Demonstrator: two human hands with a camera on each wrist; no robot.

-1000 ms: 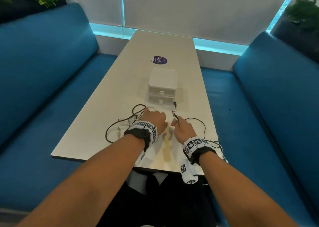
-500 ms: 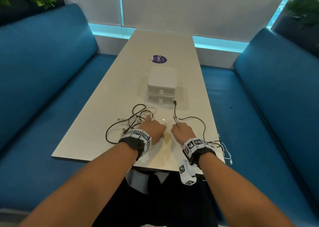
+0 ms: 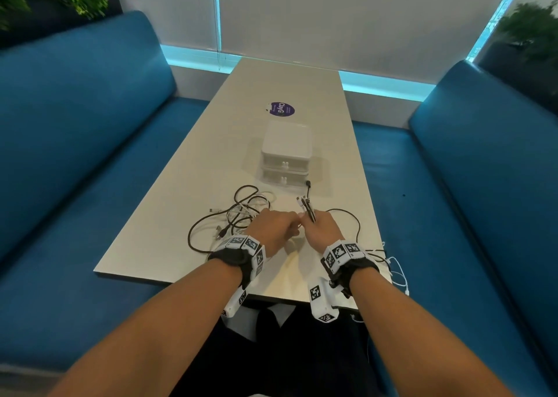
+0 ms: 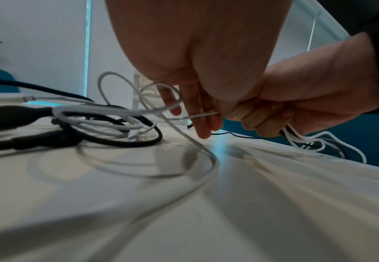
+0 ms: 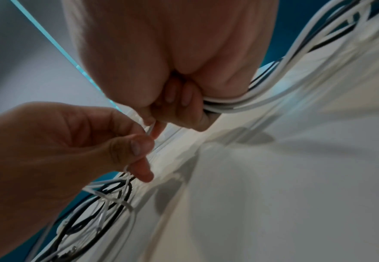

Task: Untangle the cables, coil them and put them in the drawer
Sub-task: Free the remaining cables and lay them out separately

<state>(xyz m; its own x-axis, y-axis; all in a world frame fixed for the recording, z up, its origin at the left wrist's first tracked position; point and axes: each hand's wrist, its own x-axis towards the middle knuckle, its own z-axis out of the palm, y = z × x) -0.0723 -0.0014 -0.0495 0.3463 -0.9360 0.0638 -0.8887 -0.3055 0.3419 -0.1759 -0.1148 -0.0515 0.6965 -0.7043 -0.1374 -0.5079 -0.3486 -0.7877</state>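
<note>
On the table's near end lies a tangle of black and white cables (image 3: 238, 212). My left hand (image 3: 285, 226) pinches a thin white cable (image 4: 203, 115) between thumb and fingers, right beside my right hand (image 3: 318, 227). The right hand is a fist round a bundle of white and black cables (image 5: 230, 103); their plug ends (image 3: 305, 205) stick up out of it. A black cable (image 3: 357, 224) loops from that hand to a plug (image 3: 308, 183) by the white two-drawer unit (image 3: 286, 152), whose drawers are both closed.
White and black cable lengths (image 3: 397, 271) trail off the table's near right corner (image 3: 371, 239). A purple sticker (image 3: 281, 109) lies beyond the drawer unit. Blue benches (image 3: 75, 155) flank the table on both sides.
My left hand has moved right, away from the tangle, and now meets the right hand, drawing a white cable with it. The right hand holds more cable ends than before.
</note>
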